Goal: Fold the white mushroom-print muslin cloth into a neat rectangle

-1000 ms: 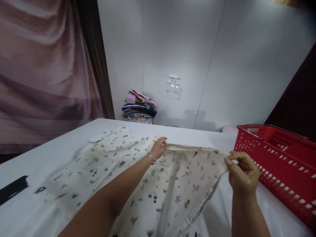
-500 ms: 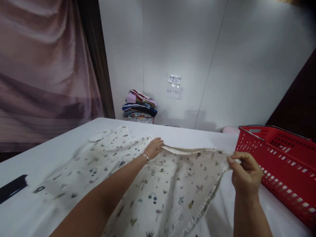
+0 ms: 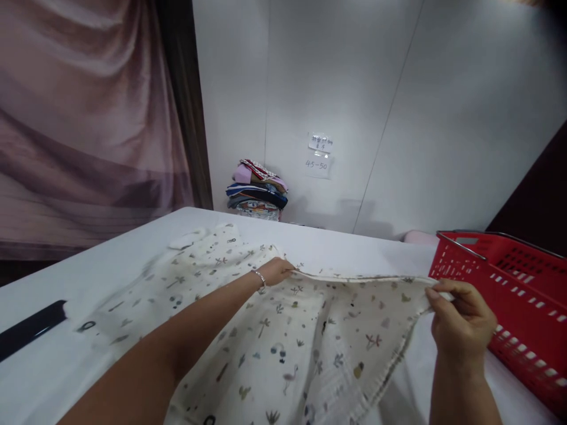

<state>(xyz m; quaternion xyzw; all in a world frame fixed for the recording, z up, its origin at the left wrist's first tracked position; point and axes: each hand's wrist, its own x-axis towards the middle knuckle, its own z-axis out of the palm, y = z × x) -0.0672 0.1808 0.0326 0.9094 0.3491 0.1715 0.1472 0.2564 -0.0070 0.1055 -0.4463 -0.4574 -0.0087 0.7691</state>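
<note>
A thin white cloth (image 3: 270, 330) printed with small palm trees, flamingos and sunglasses spreads over the white table. My left hand (image 3: 278, 270), with a silver bracelet at its wrist, is closed on the far edge near the middle. At the right, my right hand (image 3: 463, 313) pinches a corner between thumb and fingers, lifted off the tabletop. Between both hands the edge runs nearly straight, and a frayed side hangs down from the right corner. The cloth's left part lies loosely, with a bunched end at the far left.
A red plastic basket (image 3: 509, 295) with metal handles stands at the right, close to my right hand. Folded clothes (image 3: 257, 192) are stacked beyond the far table edge. A shiny black object (image 3: 33, 330) lies at the left of the white table (image 3: 146, 233). Paper signs (image 3: 318, 165) hang on the wall.
My right hand has moved to the right with the corner, and the edge between my hands is straighter. My left fingers, earlier stretched out more, have closed on the edge. The view has shifted slightly.
</note>
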